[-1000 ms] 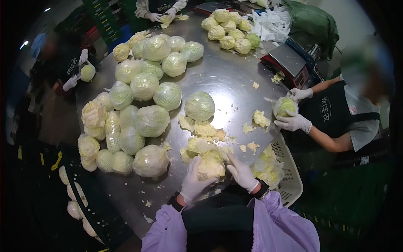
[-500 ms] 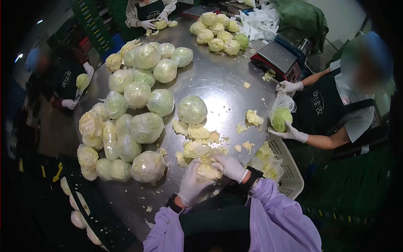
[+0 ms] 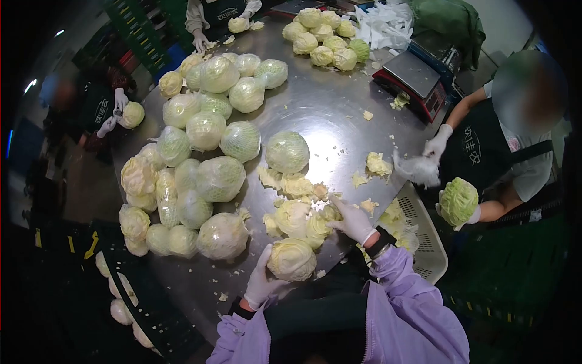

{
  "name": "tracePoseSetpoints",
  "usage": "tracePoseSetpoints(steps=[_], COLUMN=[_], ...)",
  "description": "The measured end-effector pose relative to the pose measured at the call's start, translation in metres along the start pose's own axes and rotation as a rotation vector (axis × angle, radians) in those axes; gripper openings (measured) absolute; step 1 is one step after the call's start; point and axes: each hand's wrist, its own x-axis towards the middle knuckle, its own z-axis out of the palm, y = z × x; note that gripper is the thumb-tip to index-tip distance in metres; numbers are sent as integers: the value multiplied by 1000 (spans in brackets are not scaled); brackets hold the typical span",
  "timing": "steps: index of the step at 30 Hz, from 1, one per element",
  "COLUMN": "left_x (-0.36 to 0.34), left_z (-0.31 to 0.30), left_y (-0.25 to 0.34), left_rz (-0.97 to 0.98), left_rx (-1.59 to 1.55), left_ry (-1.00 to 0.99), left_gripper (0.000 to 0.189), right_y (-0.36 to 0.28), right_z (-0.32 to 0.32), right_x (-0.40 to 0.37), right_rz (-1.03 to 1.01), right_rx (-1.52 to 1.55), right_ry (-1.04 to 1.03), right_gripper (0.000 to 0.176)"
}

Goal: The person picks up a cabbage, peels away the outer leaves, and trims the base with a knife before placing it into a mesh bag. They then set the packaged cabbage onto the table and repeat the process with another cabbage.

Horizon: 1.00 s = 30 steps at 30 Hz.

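Observation:
My left hand (image 3: 264, 280), in a white glove, is closed around the side of a pale yellow-green cabbage (image 3: 291, 259) at the table's near edge. Its outer surface is bare, with no wrap. My right hand (image 3: 353, 222), gloved as well, reaches over a pile of loose cabbage leaves (image 3: 294, 216), its fingers apart at the pile's right side. Just beyond the pile rests a cabbage in clear film and netting (image 3: 287, 152). Another wrapped cabbage (image 3: 222, 236) lies left of my left hand.
Many wrapped cabbages (image 3: 220, 179) cover the table's left side. Bare cabbages (image 3: 321, 56) are piled at the back near a red scale (image 3: 416, 79). A white basket (image 3: 431, 255) with leaves stands at the right. A co-worker on the right holds a cabbage (image 3: 459, 202) and white netting (image 3: 418, 170).
My right hand has left the cabbage and moved up and right to the leaf pile. My left hand keeps the cabbage. The co-worker's cabbage on the right is now out of its netting.

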Motion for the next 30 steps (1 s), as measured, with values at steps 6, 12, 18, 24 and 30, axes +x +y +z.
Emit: tracePoseSetpoints(steps=[6, 12, 18, 24, 30], left_x=[10, 54, 73, 80, 96], left_z=[3, 57, 64, 64, 64], left_y=[12, 39, 45, 48, 59], left_rz=[111, 36, 83, -15, -120], left_rx=[432, 516, 684, 677, 695], left_ry=[14, 178, 195, 155, 51], left_gripper=[94, 96, 94, 92, 88], right_y=[-69, -66, -52, -56, -43], right_z=[-6, 33, 42, 44, 32], right_x=[-34, -66, -68, -58, -41], right_rz=[123, -53, 2, 52, 55], right_rx=[223, -59, -113, -209, -314], right_ry=[-156, 82, 117, 130, 13], right_gripper=[48, 49, 54, 50, 47])
